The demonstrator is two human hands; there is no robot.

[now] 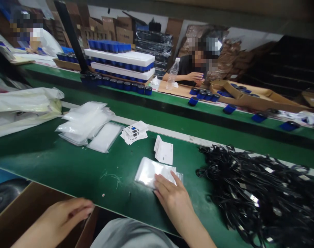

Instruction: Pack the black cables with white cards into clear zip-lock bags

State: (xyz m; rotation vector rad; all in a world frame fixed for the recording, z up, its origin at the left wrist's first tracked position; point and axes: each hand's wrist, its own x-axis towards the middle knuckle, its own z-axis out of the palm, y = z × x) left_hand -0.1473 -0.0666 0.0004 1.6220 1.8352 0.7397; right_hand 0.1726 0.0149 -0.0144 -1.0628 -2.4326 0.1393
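We see the right hand (174, 198) nearer, fingers spread, unclenched, resting on clear plastic bags (146, 170) on the green table (82, 165); their long axis runs roughly left-right, their right end partly hidden. The left hand (65, 213), well apart, curls loosely above a cardboard box (20, 203); blurred, we cannot tell whether it grasps anything.

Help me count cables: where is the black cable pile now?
In the head view, the black cable pile lies on the green table at right, beside the right hand touching clear bags.

Clear plastic bags (146, 172), glossy and stacked flat, lie before you on the green bench (79, 175) beneath your right hand (174, 198).
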